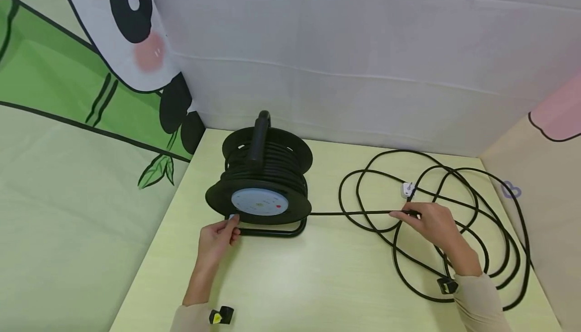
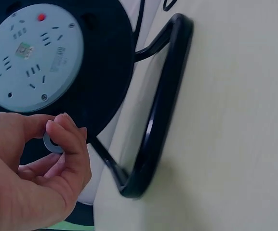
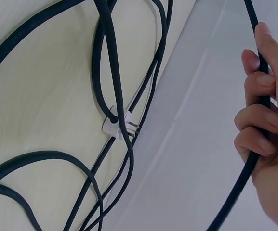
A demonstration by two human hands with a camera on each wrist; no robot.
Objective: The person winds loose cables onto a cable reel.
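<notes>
A black cable reel point(image 1: 268, 163) with a pale socket panel point(image 1: 259, 202) on its front disc stands on a tubular black foot point(image 1: 272, 233). At the disc's lower left edge, my left hand point(image 1: 215, 241) pinches a small grey knob point(image 2: 53, 144), mostly covered by the fingers in the left wrist view. My right hand point(image 1: 433, 223) grips the black cable point(image 1: 336, 214), which runs taut from the reel's lower right side. In the right wrist view, the fingers curl around that cable with the thumb laid along it.
Loose cable loops point(image 1: 521, 221) spread across the right of the table point(image 1: 345, 281). A white plug point(image 1: 407, 189) lies among them. Behind the table hangs a white cloth wall point(image 1: 345, 69), and a green printed panel point(image 1: 113, 211) borders the left side.
</notes>
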